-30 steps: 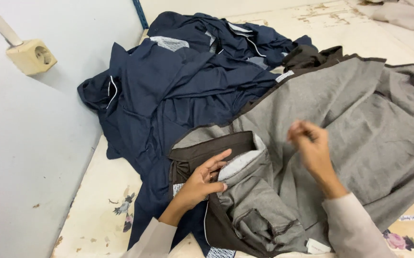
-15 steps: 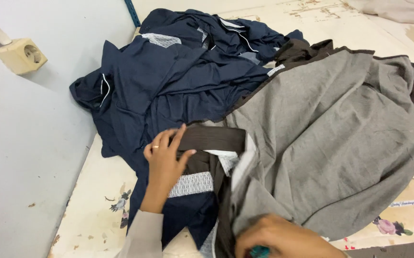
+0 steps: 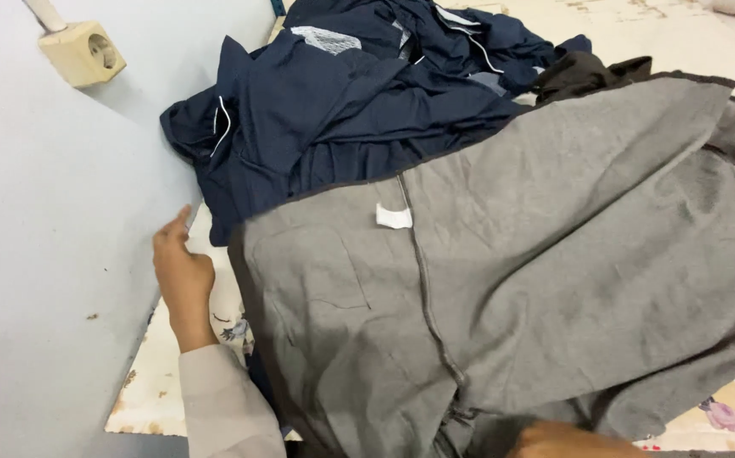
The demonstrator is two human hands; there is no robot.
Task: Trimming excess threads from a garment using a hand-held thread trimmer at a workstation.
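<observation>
A large grey garment (image 3: pixel 537 254) with a dark trim, a centre seam and a small white tag (image 3: pixel 394 216) lies spread flat, inside up, over most of the view. My left hand (image 3: pixel 183 273) rests beside its left edge against the grey wall, fingers stretched upward and holding nothing. Only the top of my right hand (image 3: pixel 573 441) shows at the bottom edge, against the bunched lower hem of the grey garment; its fingers are hidden. A pile of dark blue garments (image 3: pixel 342 102) with thin white piping lies behind the grey one.
A grey wall (image 3: pixel 45 254) runs along the left with a cream socket box (image 3: pixel 83 53) on it. The clothes lie on a cream floral-print surface (image 3: pixel 151 386). A dark brown garment (image 3: pixel 584 75) sticks out behind the grey one.
The grey garment has been unfolded and spread flat toward me, covering the brown waistband. My left hand came off the cloth to the wall. My right hand stayed low at the hem.
</observation>
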